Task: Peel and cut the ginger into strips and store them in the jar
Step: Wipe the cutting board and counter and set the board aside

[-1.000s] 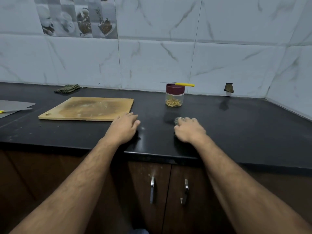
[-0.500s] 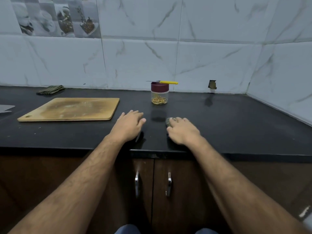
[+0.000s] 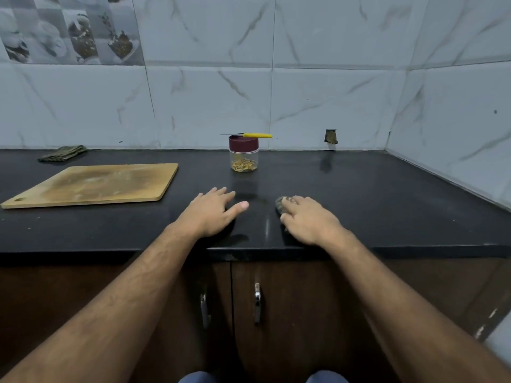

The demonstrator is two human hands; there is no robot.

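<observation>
A clear jar (image 3: 243, 158) with a maroon lid stands at the back of the black counter (image 3: 373, 205), with ginger strips in its bottom. Across the lid lies a yellow-handled knife (image 3: 255, 135). My left hand (image 3: 213, 214) lies flat on the counter near the front edge, fingers spread, holding nothing. To its right, my right hand (image 3: 307, 219) rests over a small grey-brown piece, probably ginger (image 3: 280, 203), which shows only past the fingertips. A wooden cutting board (image 3: 94, 185) lies bare to the left.
A folded green cloth (image 3: 62, 153) lies at the back left by the tiled wall. The counter meets a side wall on the right. Two cabinet doors with metal handles (image 3: 257, 302) are below the front edge.
The view has drifted right and pulled back, so the board sits further left in frame. Both hands stay on the counter; the left thumb has spread out a little.
</observation>
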